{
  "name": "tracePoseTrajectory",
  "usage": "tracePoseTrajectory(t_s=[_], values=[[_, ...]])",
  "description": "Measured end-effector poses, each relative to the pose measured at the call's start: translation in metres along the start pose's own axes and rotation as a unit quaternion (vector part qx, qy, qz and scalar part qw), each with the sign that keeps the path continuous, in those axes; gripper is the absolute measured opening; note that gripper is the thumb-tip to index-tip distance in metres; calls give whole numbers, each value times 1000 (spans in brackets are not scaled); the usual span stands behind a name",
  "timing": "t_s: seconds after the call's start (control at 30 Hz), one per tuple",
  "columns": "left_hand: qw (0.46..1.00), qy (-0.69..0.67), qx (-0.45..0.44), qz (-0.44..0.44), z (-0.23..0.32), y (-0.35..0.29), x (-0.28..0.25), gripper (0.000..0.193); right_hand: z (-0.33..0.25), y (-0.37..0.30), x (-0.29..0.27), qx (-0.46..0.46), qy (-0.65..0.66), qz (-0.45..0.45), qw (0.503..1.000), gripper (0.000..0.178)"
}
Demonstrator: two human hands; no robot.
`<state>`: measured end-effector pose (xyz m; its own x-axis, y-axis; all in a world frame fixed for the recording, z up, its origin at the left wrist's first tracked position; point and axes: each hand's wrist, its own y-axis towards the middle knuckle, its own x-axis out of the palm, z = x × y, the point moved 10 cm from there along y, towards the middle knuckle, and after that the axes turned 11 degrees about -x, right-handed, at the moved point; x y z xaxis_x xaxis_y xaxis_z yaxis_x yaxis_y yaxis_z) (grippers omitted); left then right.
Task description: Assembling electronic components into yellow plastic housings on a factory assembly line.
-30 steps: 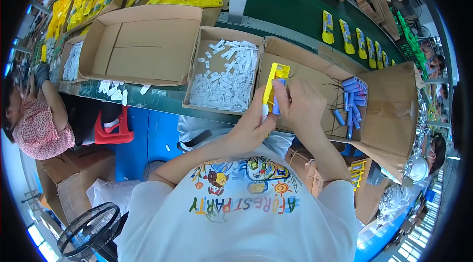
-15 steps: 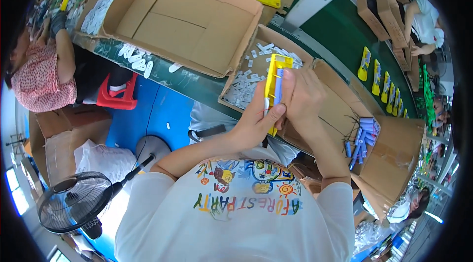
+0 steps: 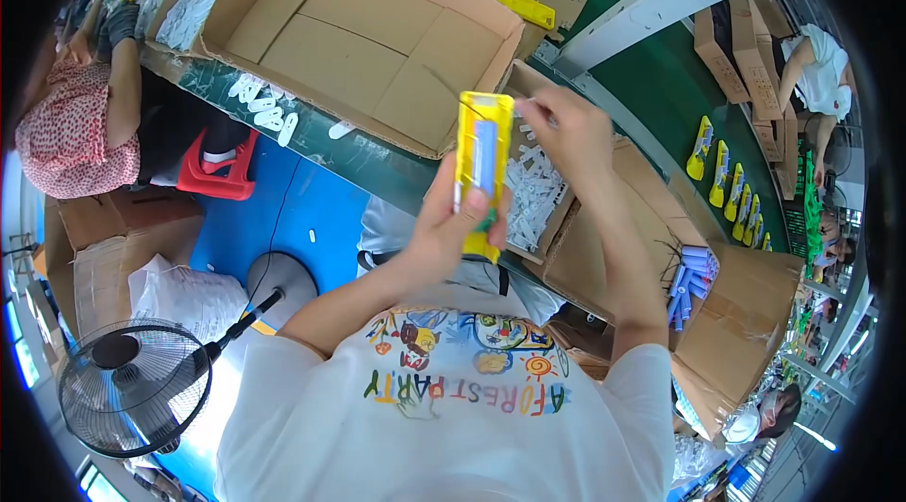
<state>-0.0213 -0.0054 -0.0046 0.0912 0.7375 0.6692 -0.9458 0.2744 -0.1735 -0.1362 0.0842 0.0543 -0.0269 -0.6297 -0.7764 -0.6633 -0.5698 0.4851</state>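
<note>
My left hand [image 3: 442, 230] is closed round the lower part of a long yellow plastic housing [image 3: 467, 158], held upright above the bench edge with its hollow side facing me. Inside lies a light purple cylinder [image 3: 484, 151], with a bit of green near my thumb. Thin dark wires show around the housing's top end. My right hand [image 3: 574, 129] is at the upper right corner, its thumb and fingers pinched together. What sits between those fingertips is too small to make out. Below that hand, a shallow carton holds small whitish plastic pieces [image 3: 533, 195].
A large open carton [image 3: 377, 49] stands on the bench ahead. Purple cylinders with wires [image 3: 694, 280] lie in a carton at right. Yellow housings [image 3: 722, 172] line the green surface beyond. A fan [image 3: 137, 384] stands at left; a co-worker [image 3: 80, 129] sits far left.
My right hand has moved off the housing's middle to its upper right corner. My left hand has shifted left with the housing, turning its hollow side and the purple cylinder toward me.
</note>
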Motion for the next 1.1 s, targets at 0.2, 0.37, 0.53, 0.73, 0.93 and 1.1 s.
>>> tracePoseTrajectory(t_s=[0.2,0.37,0.53,0.73,0.93,1.1], values=[[999,4,-11,41,8,-6,-21,42,34,-6,59,-65,-133,-203,968,11],[996,62,-66,20,-5,4,-8,41,31,-9,6,93,118,-70,986,13],[989,131,-74,2,-12,5,7,47,2,-19,-29,165,257,-7,952,12],[979,173,-110,-16,-25,1,18,42,-11,-34,-30,161,268,18,950,10],[978,161,-94,-90,-22,2,40,43,5,-49,-42,215,249,93,940,18],[972,147,-144,-113,-33,14,53,50,7,-41,-39,127,308,24,943,16]])
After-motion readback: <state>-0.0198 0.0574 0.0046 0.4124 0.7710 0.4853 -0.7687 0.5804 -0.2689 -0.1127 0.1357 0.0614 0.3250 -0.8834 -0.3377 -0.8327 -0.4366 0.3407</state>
